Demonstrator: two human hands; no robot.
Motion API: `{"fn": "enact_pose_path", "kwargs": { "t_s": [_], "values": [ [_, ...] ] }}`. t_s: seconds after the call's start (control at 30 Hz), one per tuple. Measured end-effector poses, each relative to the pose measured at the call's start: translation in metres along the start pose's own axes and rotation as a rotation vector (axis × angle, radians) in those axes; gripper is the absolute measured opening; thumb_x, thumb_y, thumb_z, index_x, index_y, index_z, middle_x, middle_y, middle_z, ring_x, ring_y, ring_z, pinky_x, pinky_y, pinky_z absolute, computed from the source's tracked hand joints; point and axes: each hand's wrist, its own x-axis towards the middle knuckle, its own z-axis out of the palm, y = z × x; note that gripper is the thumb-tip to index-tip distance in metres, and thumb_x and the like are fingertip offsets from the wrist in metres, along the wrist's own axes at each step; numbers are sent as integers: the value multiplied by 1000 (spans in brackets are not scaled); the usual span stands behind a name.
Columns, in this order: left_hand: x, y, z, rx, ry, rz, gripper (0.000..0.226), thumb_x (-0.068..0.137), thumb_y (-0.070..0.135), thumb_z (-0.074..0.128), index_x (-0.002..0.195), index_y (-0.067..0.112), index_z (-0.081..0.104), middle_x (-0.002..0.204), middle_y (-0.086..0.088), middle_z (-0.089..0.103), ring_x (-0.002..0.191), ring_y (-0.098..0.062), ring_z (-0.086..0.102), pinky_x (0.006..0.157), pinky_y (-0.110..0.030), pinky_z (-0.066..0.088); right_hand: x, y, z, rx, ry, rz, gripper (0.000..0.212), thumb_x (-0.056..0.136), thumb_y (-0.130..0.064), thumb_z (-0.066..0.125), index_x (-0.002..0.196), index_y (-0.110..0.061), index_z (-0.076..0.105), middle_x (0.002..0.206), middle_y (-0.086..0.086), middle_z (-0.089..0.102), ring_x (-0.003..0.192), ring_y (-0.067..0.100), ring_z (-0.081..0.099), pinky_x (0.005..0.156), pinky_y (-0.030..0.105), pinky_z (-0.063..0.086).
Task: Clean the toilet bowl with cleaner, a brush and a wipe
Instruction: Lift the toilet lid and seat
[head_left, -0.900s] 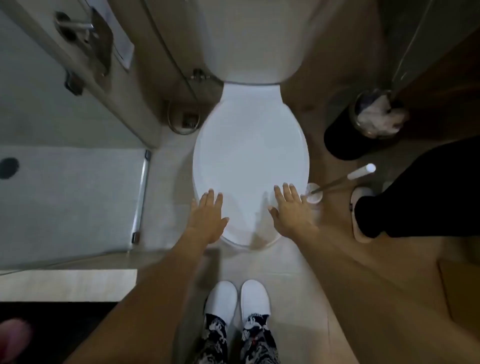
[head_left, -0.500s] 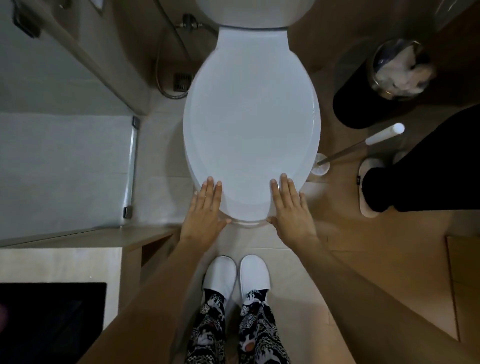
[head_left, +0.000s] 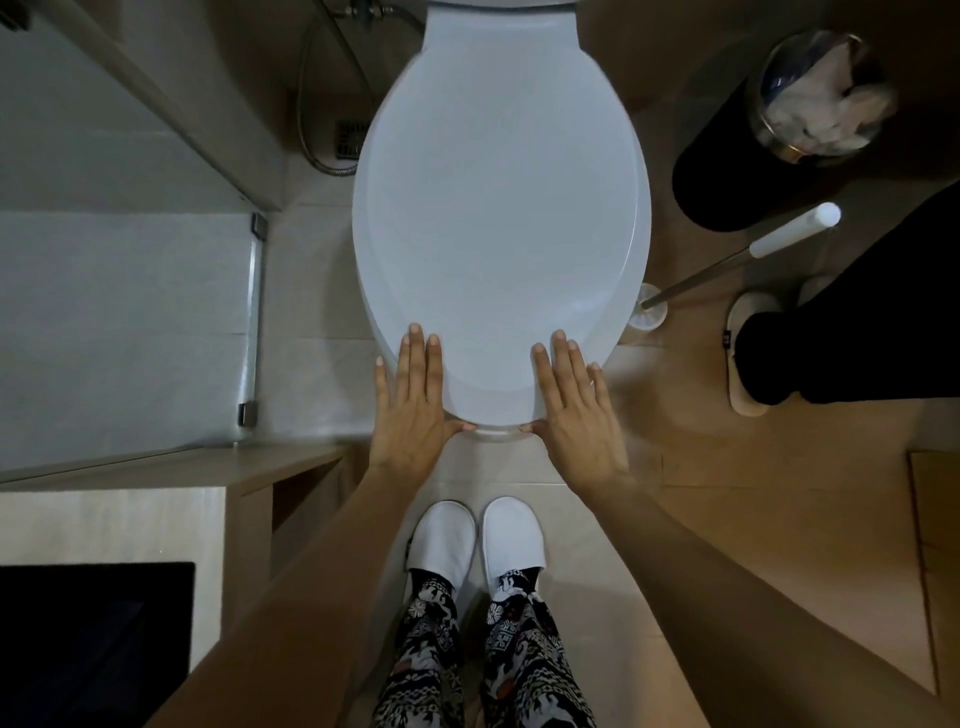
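closed white toilet lid (head_left: 501, 218); brush (head_left: 727, 265) leans right of it.

This was a small home or hotel bathroom: a white toilet (head_left: 498, 223) with its lid shut stood on a tiled floor (head_left: 311, 332). A glass shower screen (head_left: 124, 322) ran along the left. A toilet brush (head_left: 727, 265) and a lined waste bin (head_left: 779, 135) stood to the right.
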Motion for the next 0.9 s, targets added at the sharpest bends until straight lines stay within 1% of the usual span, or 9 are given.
{"fn": "enact_pose_path", "kwargs": {
  "t_s": [0.13, 0.23, 0.3, 0.4, 0.47, 0.57, 0.67, 0.77, 0.9],
  "values": [
    [2, -1, 5, -9, 33, 16, 111, 71, 72, 25, 147, -3, -2, 156, -22, 8, 145, -33, 12, 111, -58, 16, 1, 1, 3, -62, 10, -12, 108, 74, -37, 77, 151, -7, 8, 159, 18, 10, 147, 31, 9, 115, 47, 12],
    [3, -3, 10, -20, 55, 45, 104, 76, 72, 10, 147, -4, 0, 155, -21, 8, 144, -33, 13, 109, -61, 17, 1, 3, 6, -122, 17, -31, 110, 77, -40, 74, 152, -7, 1, 159, 19, 7, 147, 33, 8, 115, 48, 6],
    [3, -3, 13, -35, 60, 60, 103, 79, 73, 5, 147, -4, 3, 155, -22, 9, 145, -34, 12, 109, -62, 16, 1, 3, 7, -159, 13, -34, 112, 79, -42, 73, 151, -7, -5, 159, 19, 1, 147, 33, 5, 116, 48, 1],
    [1, -2, 17, -47, 107, 78, 97, 82, 67, 10, 147, -5, 8, 155, -23, 16, 144, -32, 12, 109, -63, 17, -1, 5, 9, -201, 15, -26, 112, 85, -42, 66, 148, -6, -20, 157, 16, -19, 145, 31, -20, 116, 47, -11],
    [1, -3, 18, -63, 131, 93, 97, 82, 66, 11, 147, -6, 7, 155, -23, 15, 144, -32, 12, 109, -63, 16, -3, 6, 9, -205, 21, -26, 109, 87, -40, 62, 147, -5, -22, 155, 15, -26, 142, 28, -28, 115, 47, -12],
    [0, -7, 11, -70, 166, 108, 99, 82, 68, 11, 147, -5, -1, 155, -22, 11, 144, -32, 11, 109, -62, 16, -3, 7, -1, -213, 28, -49, 104, 87, -41, 62, 150, -4, -12, 157, 15, -17, 145, 28, -20, 117, 48, -1],
    [-4, -15, -5, -82, 210, 131, 99, 82, 68, 11, 147, -4, -8, 155, -21, 7, 144, -31, 8, 109, -61, 18, -6, 10, -20, -190, 73, -81, 93, 86, -39, 62, 151, -3, 6, 158, 16, 1, 147, 29, 3, 116, 49, 7],
    [-6, -21, -32, -129, 232, 158, 98, 84, 68, 17, 147, -3, -5, 154, -21, 13, 143, -31, 13, 108, -63, 18, -8, 12, -47, -135, 125, -96, 76, 92, -38, 47, 150, -3, 14, 158, 15, 12, 145, 27, 12, 114, 49, 10],
    [-8, -31, -77, -194, 212, 203, 93, 89, 69, 14, 149, -2, 4, 153, -22, 20, 142, -31, 16, 108, -62, 14, -6, 16, -90, -50, 122, -97, 72, 93, -44, 29, 151, -4, 12, 159, 14, 14, 146, 26, 13, 116, 50, 13]
  ]
}}
